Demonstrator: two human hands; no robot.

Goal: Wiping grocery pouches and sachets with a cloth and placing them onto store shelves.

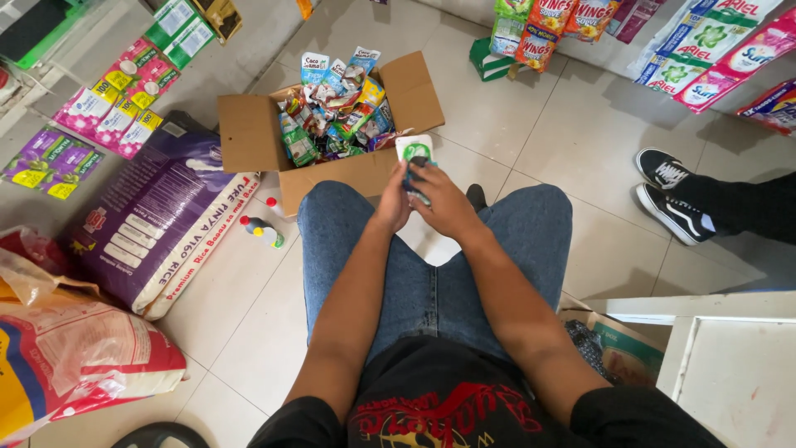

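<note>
Left hand: the left hand (393,203) is curled beside the sachets, fingers closed against the lower part of the stack.
Right hand: the right hand (442,202) has its fingers clamped over the front of the same stack.
Sachets: a small stack of white-and-green sachets (414,153) is held upright between both hands, above the knees and just in front of the box's near wall.
Box: an open cardboard box (249,133) sits on the tiled floor, full of mixed coloured packets (336,108).
Left of the box: a large purple rice sack (157,216) lies flat, with a small bottle (262,231) on the floor beside it; a red-and-white sack (75,357) lies nearer.
Right side: another person's black-and-white shoes (673,195) rest on the tiles.
Far wall: hanging strips of packets (713,50).
</note>
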